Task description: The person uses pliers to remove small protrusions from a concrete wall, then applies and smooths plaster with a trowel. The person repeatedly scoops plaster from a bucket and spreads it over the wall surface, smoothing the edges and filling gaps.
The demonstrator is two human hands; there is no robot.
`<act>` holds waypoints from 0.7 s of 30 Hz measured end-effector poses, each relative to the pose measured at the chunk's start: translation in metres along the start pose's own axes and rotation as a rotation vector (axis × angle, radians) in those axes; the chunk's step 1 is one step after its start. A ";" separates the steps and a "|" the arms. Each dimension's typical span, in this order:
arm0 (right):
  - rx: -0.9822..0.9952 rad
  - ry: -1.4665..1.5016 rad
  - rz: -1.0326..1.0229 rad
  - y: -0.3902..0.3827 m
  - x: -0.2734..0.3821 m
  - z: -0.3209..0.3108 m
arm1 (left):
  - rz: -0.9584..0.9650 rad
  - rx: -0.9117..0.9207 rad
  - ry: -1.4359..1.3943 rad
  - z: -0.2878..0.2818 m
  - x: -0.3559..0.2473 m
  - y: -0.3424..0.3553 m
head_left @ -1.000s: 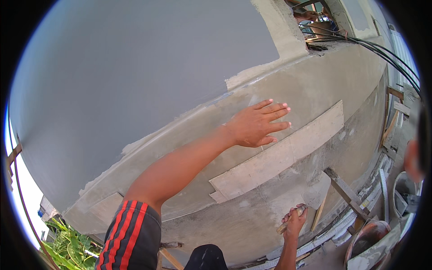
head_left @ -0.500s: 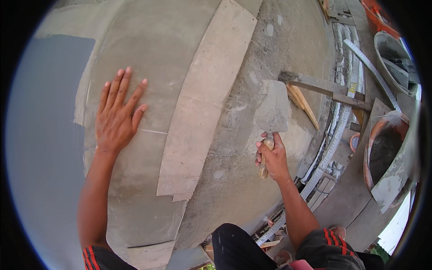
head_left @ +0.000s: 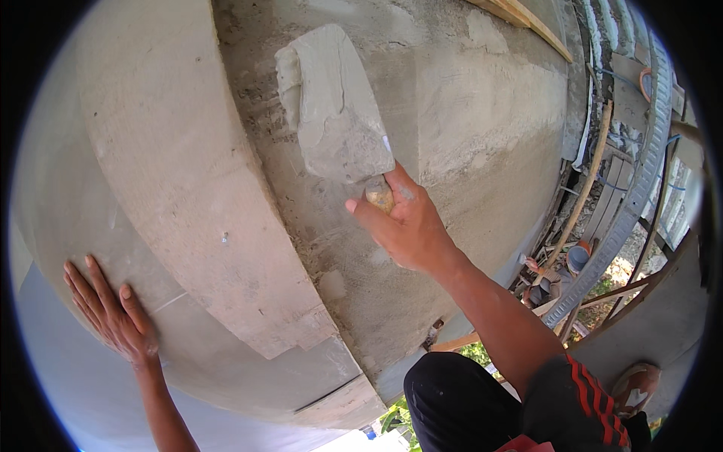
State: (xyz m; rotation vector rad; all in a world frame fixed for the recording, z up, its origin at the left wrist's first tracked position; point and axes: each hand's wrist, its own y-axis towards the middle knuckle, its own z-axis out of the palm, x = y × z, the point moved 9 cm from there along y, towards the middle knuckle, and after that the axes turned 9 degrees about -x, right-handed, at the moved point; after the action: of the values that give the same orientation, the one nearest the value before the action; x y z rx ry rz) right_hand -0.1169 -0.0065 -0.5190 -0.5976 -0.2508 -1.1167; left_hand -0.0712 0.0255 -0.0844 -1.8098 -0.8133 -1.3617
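My right hand [head_left: 407,222] grips the wooden handle of a plastering trowel [head_left: 335,105]. Its blade is coated with wet grey mortar and lies against the rough cement wall [head_left: 482,113]. My left hand [head_left: 113,313] is pressed flat, fingers spread, on the smoother grey plaster at the lower left. Between the two hands a raised, pale plastered band [head_left: 188,181] runs diagonally down the wall.
A wooden batten [head_left: 520,19] sits on the wall at the top right. Scaffold poles and a curved metal rail [head_left: 640,181] run down the right side. Far below, another person [head_left: 557,275] stands among planks. My dark-trousered knee [head_left: 467,399] is at the bottom.
The view has swung closer to the wall. My right hand has risen with the trowel and set its loaded blade against the rough wall. My left hand stays flat on the plaster.
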 end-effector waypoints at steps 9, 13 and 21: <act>0.004 0.029 -0.070 0.005 -0.016 0.010 | 0.044 -0.002 0.059 0.000 0.007 -0.003; 0.101 0.026 0.060 0.005 -0.023 0.029 | 0.064 -0.009 0.046 -0.001 0.002 0.000; 0.078 -0.081 -0.079 0.035 0.004 0.051 | 0.046 0.014 0.038 0.001 0.005 -0.001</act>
State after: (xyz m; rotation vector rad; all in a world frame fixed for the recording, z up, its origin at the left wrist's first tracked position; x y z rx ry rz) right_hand -0.0783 0.0299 -0.4872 -0.5684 -0.3890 -1.1547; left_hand -0.0705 0.0275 -0.0799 -1.7760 -0.7550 -1.3533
